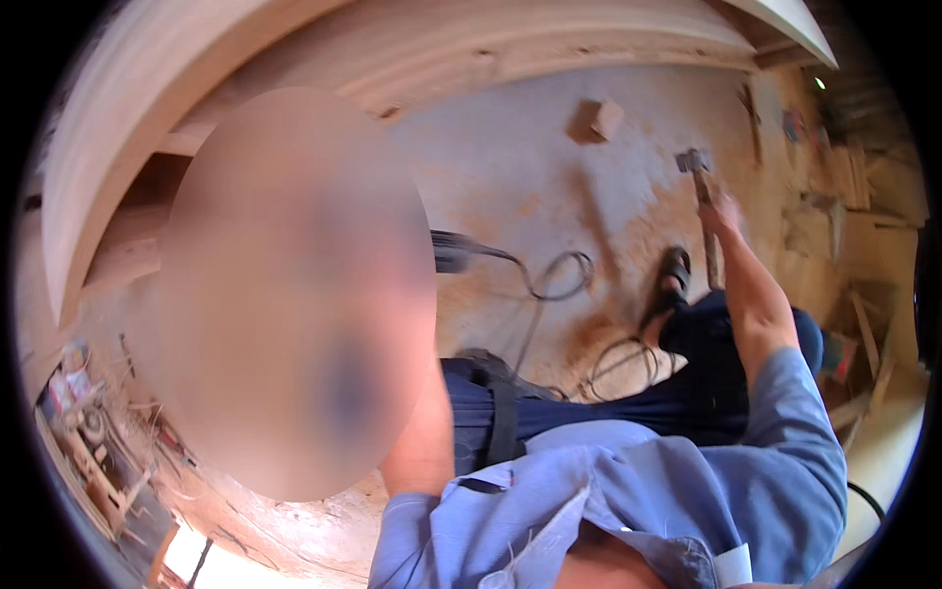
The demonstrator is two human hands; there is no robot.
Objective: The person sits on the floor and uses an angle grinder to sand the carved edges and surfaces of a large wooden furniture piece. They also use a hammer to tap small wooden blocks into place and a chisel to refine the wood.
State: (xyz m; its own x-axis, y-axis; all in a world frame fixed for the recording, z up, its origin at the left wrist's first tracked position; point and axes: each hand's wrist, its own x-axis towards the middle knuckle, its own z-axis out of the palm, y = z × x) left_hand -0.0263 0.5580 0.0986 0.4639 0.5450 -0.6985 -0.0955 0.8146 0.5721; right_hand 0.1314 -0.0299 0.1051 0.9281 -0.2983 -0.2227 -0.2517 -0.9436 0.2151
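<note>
My right hand is wrapped round the wooden handle of a hammer. The hammer's metal head points away from me, and the lower handle runs down past my hand towards my knee. On the left, my left forearm reaches up into a large blurred oval. That blur hides my left hand, so neither its fingers nor anything in them can be made out. At the oval's right edge a dark tool end sticks out, with a black cord looping from it across the floor.
Curved wooden beams frame the far side and the left. A small wood block lies on the dusty floor. Tools and scraps are scattered at far left, and wooden pieces stand at right. My sandalled foot is beside the hammer.
</note>
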